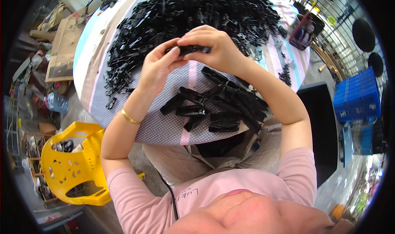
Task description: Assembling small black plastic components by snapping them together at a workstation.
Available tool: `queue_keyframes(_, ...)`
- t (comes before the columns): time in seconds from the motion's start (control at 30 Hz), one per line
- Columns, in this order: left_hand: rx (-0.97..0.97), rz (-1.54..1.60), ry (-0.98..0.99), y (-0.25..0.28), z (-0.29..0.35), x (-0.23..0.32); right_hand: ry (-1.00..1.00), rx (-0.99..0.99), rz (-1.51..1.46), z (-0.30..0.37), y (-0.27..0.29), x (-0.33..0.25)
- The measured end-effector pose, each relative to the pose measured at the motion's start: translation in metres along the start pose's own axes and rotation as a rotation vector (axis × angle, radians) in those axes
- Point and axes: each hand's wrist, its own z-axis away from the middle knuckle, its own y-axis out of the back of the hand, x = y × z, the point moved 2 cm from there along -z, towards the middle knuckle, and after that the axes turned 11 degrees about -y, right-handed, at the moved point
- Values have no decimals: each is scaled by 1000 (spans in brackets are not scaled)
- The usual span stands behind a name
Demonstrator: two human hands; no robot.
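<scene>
Evidently close handwork, both hands raised over a round worktop (150, 129) spread with a patterned cloth, striped in places. Left hand (155, 67): fingers drawn narrow, thumb on top, gripping the near end of a short black strip (190, 49). Right hand (220, 44): fingers bent over from the other side, thumb beneath, holding the same strip. The strip lies roughly crosswise between the two hands, lifted above the cloth, at the near edge of a broad heap of small black parts (173, 17) (glossy, tangled, single pieces hard to make out). Its finer detail is hidden by the fingers. Nearer the body, between the forearms, a looser pile of dark bundled bars (234, 100) rests on the cloth, several crossing or overlapping, one block near the worktop's edge. Gold bangle (131, 116) on the left wrist; pink shirt (230, 180) below. On the far right of the worktop, a dark, red-edged device (304, 31) stands tilted, a picture showing on it; a few small black bits are scattered near it. Off the worktop: yellow plastic chair (84, 168) to the left, flattened cardboard (65, 48) beyond it, a clear plastic jug (57, 103) between them; blue crate (358, 96) on the right.
</scene>
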Motion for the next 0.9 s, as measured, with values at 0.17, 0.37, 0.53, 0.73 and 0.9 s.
queue_keyframes(0.17,-17,-70,-30,-7,1,7,-540,-265,-585,3,3,13)
queue_keyframes(0.37,-119,-114,-110,-11,3,21,-504,-275,-601,4,3,10)
queue_keyframes(0.53,-135,-264,-159,-21,7,26,-592,-283,-713,-2,25,17)
queue_keyframes(0.73,-618,-918,-242,-22,57,29,-85,-370,186,0,33,30)
queue_keyframes(0.9,-457,-1509,-522,3,90,53,-121,-404,421,9,28,29)
